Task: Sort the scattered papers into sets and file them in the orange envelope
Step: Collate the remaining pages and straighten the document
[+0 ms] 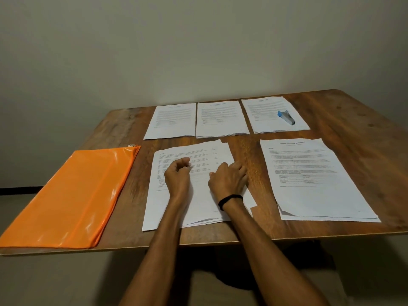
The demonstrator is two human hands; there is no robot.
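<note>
Head view: both hands are down on the stack (201, 202), the left hand (177, 173) curled on top, its grip impossible to tell, the right hand (228, 180) curling fingers round the stack's right edge, the envelope (70, 195) flat well left of them.

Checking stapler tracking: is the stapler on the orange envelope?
No, the stapler lies on the far-right paper stack, not the orange envelope.

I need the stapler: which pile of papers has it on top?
The back-row pile on the right; it alone has the blue-and-grey stapler lying on it.
</note>
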